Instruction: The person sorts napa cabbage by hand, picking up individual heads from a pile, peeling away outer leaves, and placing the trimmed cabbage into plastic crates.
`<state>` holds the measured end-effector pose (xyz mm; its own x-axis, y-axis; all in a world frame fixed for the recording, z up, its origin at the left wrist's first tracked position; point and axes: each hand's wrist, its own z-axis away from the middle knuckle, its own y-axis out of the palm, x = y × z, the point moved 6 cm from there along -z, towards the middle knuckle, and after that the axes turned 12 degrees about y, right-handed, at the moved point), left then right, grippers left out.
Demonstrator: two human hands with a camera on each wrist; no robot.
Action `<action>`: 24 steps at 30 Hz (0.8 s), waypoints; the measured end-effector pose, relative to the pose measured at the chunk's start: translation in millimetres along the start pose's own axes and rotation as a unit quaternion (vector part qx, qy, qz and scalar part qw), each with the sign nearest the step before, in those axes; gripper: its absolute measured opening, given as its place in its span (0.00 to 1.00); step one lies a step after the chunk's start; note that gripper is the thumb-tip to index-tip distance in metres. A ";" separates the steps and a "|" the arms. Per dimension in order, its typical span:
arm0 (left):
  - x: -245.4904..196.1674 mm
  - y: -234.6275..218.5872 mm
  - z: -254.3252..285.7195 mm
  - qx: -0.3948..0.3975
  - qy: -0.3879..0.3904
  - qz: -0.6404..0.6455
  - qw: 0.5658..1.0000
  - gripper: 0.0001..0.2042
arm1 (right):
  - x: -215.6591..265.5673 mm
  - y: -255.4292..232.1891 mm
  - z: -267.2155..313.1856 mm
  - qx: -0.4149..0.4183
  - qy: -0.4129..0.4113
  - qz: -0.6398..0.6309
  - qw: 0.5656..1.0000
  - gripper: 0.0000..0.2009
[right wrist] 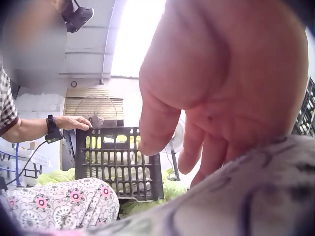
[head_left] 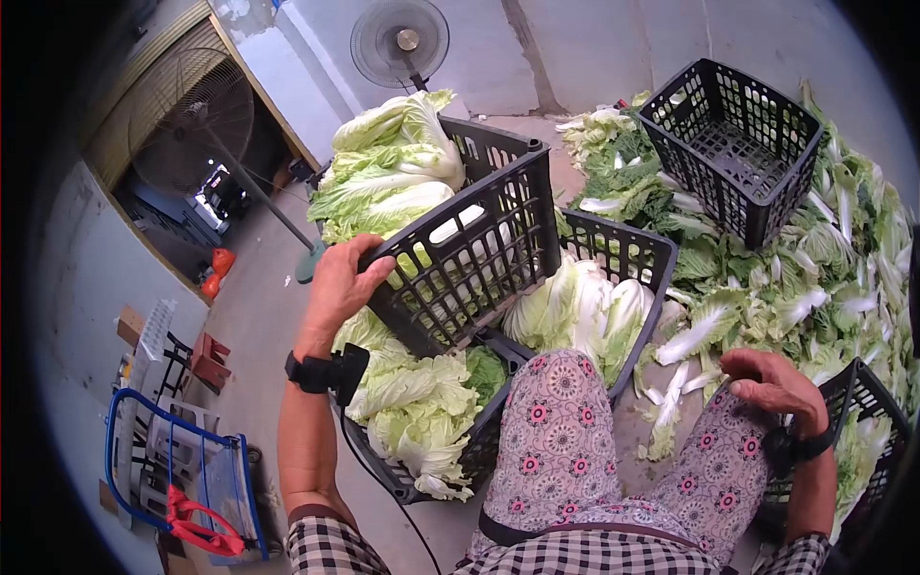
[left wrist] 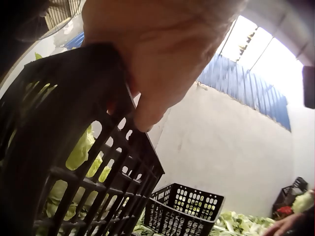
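Note:
In the head view my left hand (head_left: 340,287) grips the near left corner of a black plastic crate (head_left: 479,251), thumb over its rim. Heads of napa cabbage (head_left: 407,168) fill this crate, which stands tilted on top of other loaded crates. The left wrist view shows the hand (left wrist: 157,54) from close by, its thumb against the crate's slotted side (left wrist: 98,182). My right hand (head_left: 781,385) rests at my right knee, fingers loosely bent and holding nothing. From the right wrist, that hand (right wrist: 221,88) lies over the patterned trouser leg (right wrist: 246,191).
Below are crates of cabbage (head_left: 422,412), one with a visible rim (head_left: 661,259). An empty black crate (head_left: 733,153) sits on a heap of loose leaves (head_left: 767,287) at right. Another crate (head_left: 886,402) stands by my right arm. Fans (head_left: 407,40) and a blue-framed cart (head_left: 225,479) are around.

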<state>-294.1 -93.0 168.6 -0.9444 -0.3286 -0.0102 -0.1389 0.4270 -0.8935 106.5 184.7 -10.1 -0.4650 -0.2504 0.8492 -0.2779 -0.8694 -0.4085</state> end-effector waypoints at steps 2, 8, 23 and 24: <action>11.9 -8.3 -10.8 0.084 -0.048 0.108 0.989 0.17 | 0.4 2.0 0.3 0.014 -0.019 0.072 0.997 0.33; 15.7 -63.9 -90.6 0.079 0.032 -0.076 0.993 0.20 | -8.2 -1.8 -24.5 0.050 -0.028 0.077 0.995 0.31; 109.4 103.9 -243.2 0.309 0.020 -0.138 0.941 0.30 | -45.5 -15.2 -82.8 0.047 -0.016 0.068 0.996 0.32; 118.0 114.5 -241.5 0.330 0.014 -0.146 0.932 0.32 | -45.9 -16.2 -83.8 0.046 -0.013 0.082 0.996 0.32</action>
<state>-493.4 120.6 173.5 -0.9038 -0.3227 0.2810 -0.1872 -0.2924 -0.9378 61.9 246.0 -70.5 -0.4750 -0.4019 0.7828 -0.1223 -0.8508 -0.5110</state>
